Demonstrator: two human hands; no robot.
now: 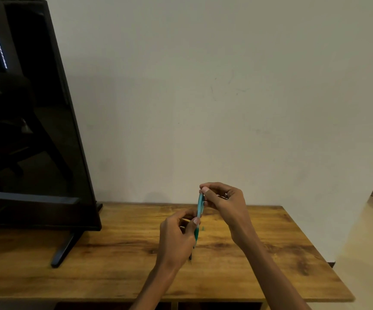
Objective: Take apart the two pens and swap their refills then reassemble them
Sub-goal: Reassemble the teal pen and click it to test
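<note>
i see the wooden table (270, 253) with a dark monitor (24, 121) at its left. above the middle both hands meet on one teal pen (200, 206), its long axis near upright. my right hand (222, 201) pinches the top end, my left hand (176, 236) curls round the lower barrel, tip pointing down. pulling apart runs along that axis, i judge. i can't make out the second pen.

Domestic room, likely a living area: a flat-screen television (31, 113) on splayed feet stands on a wood-grain table (281, 253) against a plain painted wall (203, 86); tiled floor (371, 242) alongside.
</note>
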